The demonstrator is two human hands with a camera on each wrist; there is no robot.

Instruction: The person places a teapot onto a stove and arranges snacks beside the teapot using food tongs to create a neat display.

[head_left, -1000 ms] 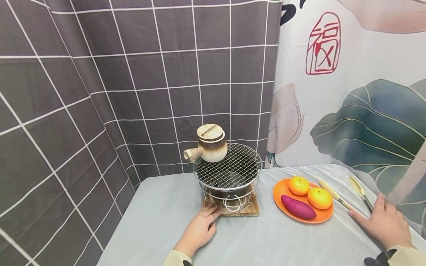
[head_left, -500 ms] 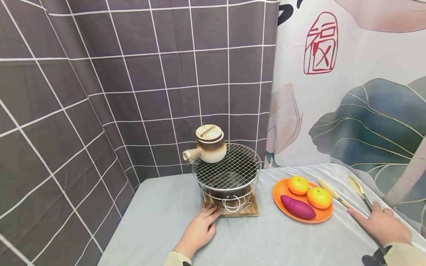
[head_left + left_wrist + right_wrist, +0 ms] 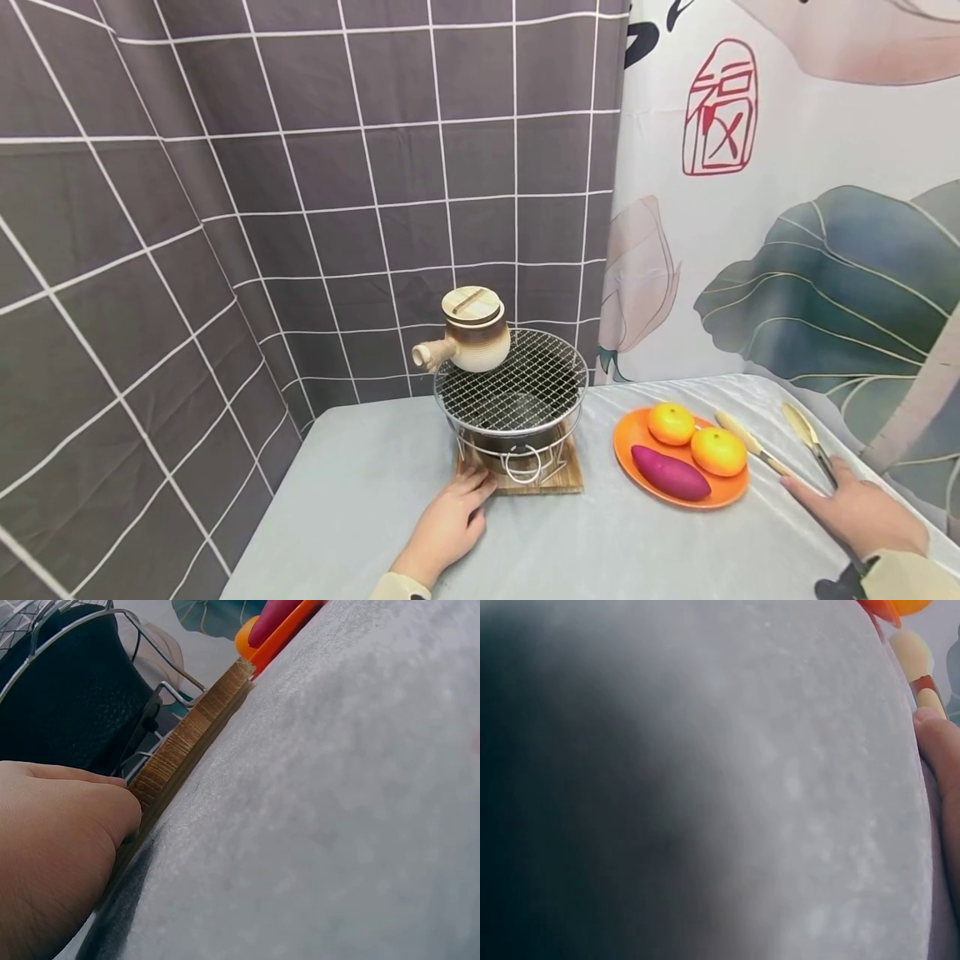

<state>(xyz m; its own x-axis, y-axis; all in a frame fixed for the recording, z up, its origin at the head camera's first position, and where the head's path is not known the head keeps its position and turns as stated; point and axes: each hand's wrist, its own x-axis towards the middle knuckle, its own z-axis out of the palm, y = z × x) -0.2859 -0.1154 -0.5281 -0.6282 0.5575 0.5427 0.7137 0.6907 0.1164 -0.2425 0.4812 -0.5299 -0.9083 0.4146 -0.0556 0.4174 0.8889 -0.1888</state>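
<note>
In the head view, my left hand (image 3: 447,518) rests at the near left corner of a wooden board (image 3: 573,467), fingertips on the wood. The left wrist view shows the thumb by the board's edge (image 3: 196,724). On that board stands a round grill stove (image 3: 517,433) with a wire mesh top (image 3: 536,383). A lidded clay pot (image 3: 480,346) with a wrapped side handle sits on the mesh. At the right, my right hand (image 3: 862,510) holds a pair of tongs (image 3: 768,460), arms spread and pale tips pointing away. Part of the tongs is hidden under the hand.
An orange plate (image 3: 628,454) lies left of the tongs, bearing a purple sweet potato (image 3: 670,473) and two orange citrus fruits (image 3: 718,451). A grey cloth (image 3: 337,500) covers the table. Dark checked (image 3: 360,167) and floral (image 3: 675,250) curtains hang behind.
My right hand has lowered slightly and its raised fingers have come down round the tongs. The left hand stays at the board. The head view has shifted a little.
</note>
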